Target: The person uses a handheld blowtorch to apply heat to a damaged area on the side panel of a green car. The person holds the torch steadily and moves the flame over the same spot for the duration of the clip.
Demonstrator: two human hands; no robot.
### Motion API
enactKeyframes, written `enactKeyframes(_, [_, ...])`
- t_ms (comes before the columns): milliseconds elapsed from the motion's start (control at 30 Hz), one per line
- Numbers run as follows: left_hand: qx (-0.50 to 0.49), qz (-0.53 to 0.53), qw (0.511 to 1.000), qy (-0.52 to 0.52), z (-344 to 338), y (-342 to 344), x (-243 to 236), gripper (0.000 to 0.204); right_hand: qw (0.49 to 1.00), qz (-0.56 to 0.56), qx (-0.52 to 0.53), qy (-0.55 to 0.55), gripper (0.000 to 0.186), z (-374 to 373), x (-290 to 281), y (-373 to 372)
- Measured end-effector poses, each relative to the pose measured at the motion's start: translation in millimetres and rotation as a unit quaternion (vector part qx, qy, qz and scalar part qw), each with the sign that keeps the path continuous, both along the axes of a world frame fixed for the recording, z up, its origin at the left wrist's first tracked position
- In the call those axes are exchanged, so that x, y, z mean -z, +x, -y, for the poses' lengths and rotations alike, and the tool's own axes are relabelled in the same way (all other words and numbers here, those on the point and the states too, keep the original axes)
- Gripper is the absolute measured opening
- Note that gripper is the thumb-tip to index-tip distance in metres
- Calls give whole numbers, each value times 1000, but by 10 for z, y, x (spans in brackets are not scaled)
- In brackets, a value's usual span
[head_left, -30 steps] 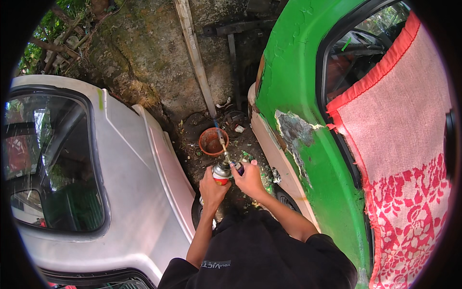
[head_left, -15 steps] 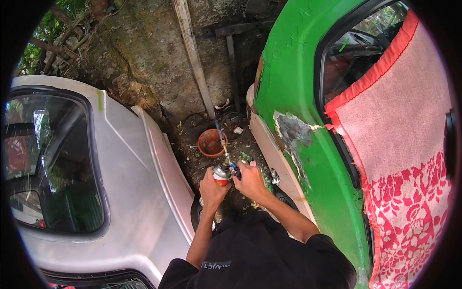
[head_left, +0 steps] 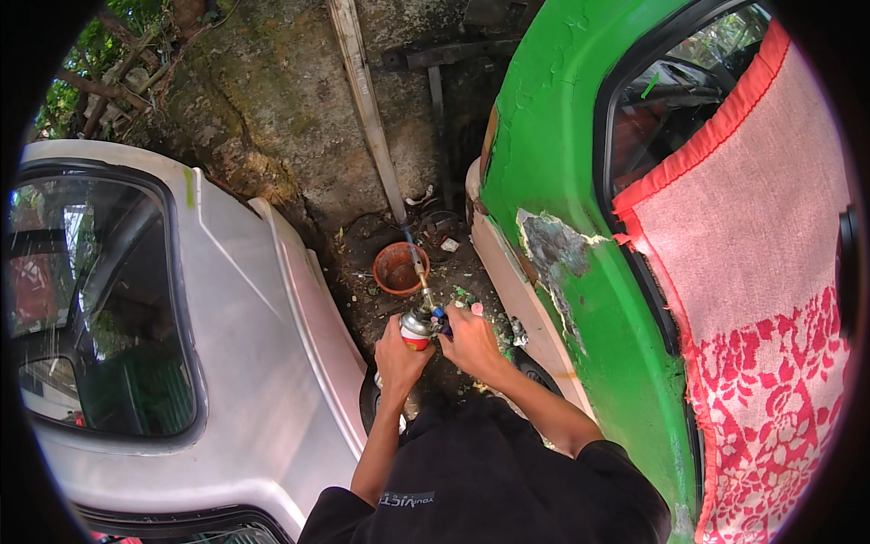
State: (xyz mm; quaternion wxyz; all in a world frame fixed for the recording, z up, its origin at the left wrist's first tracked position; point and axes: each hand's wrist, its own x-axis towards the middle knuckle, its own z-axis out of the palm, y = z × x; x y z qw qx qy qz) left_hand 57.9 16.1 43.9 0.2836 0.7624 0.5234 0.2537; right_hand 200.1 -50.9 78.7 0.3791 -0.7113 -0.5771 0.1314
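My left hand is wrapped round the red, white and yellow canister of a gas torch. From its silver top a brass nozzle points away from me, with a faint bluish flame at its tip. My right hand is closed at the torch head, fingers round a dark blue part beside a blue knob. Whether that dark part belongs to the torch I cannot tell. Just beyond my hands, the nozzle passes over the right side of an orange-brown pot on the ground.
A pale silver car stands close on the left. On the right is a green car with a peeled grey patch and a pink-red towel over its window. A long wooden plank leans against the rough wall ahead.
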Motion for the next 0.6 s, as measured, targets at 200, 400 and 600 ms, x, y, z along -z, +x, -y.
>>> enactKeyframes(200, [5,1,1000,2,-12,-20,52,65,1000,-10,14,18,24,-5,64,-21])
enactKeyframes(400, [8,-12,1000,8,-34,-22,129,69,983,-158,88,11,32,-72,6,-72])
enactKeyframes(600, [12,-25,999,-17,-46,15,70,71,934,-337,113,-34,41,-132,250,-13])
